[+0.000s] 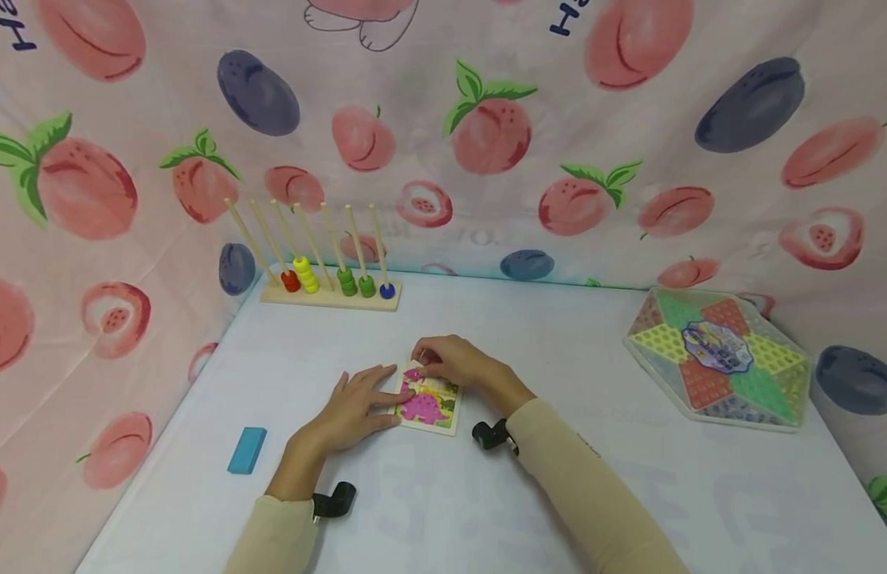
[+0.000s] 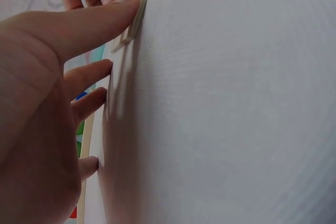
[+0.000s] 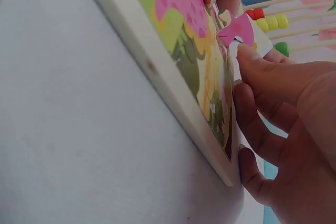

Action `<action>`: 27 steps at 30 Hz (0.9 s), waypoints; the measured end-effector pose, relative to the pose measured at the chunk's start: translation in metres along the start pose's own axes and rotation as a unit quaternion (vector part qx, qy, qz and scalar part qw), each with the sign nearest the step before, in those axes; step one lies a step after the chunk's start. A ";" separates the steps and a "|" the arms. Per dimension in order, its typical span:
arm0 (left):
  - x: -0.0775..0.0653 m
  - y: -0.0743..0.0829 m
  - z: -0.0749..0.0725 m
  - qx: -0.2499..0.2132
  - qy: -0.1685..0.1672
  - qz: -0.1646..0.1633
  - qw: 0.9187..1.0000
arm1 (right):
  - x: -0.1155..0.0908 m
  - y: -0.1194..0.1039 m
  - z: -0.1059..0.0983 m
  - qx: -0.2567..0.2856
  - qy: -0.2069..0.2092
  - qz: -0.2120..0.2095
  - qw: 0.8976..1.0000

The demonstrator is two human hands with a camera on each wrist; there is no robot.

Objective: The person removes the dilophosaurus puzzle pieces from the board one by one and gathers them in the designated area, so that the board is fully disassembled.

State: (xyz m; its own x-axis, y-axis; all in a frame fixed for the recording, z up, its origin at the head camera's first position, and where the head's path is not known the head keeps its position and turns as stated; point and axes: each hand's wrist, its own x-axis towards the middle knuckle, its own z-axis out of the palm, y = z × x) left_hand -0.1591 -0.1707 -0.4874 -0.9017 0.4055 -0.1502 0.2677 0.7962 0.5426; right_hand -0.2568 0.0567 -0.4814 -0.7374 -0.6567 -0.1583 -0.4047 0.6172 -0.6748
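Observation:
A small wooden jigsaw puzzle point(image 1: 425, 410) with a pink dinosaur picture lies in its pale frame on the white table. My right hand point(image 1: 453, 361) is over its far edge and pinches a puzzle piece point(image 3: 240, 29) between thumb and fingers; the piece is pink and white and tilted up from the board in the right wrist view. Spread along the puzzle's left side is my left hand point(image 1: 352, 412), its thumb and index finger touching the board and its other fingers reaching to the tabletop. In the left wrist view its thumb point(image 2: 118, 17) presses on the frame's edge.
A wooden bead abacus point(image 1: 331, 297) with upright pegs stands at the back left. To the left of my left hand lies a blue block point(image 1: 247, 450). A hexagonal box point(image 1: 716, 359) with coloured panels sits at the right. A fruit-print cloth point(image 1: 429, 104) hangs behind the table.

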 end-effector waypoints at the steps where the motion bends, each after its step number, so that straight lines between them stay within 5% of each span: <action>1: 0.000 0.000 0.000 -0.001 0.000 0.000 1.000 | -0.001 0.000 0.000 0.005 0.003 0.003 1.000; 15: -0.001 0.001 0.000 -0.008 -0.002 -0.007 1.000 | -0.013 0.005 -0.036 0.113 0.071 0.017 0.991; 27: 0.001 0.002 0.002 -0.002 0.017 -0.002 1.000 | -0.038 0.013 -0.070 0.232 0.153 0.004 0.960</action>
State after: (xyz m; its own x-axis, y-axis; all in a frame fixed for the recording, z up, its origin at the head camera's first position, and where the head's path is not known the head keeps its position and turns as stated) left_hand -0.1587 -0.1684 -0.4878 -0.9135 0.3871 -0.1248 0.2627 0.7959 0.5455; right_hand -0.2721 0.1207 -0.4336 -0.8931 -0.4498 0.0060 -0.1652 0.3154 -0.9345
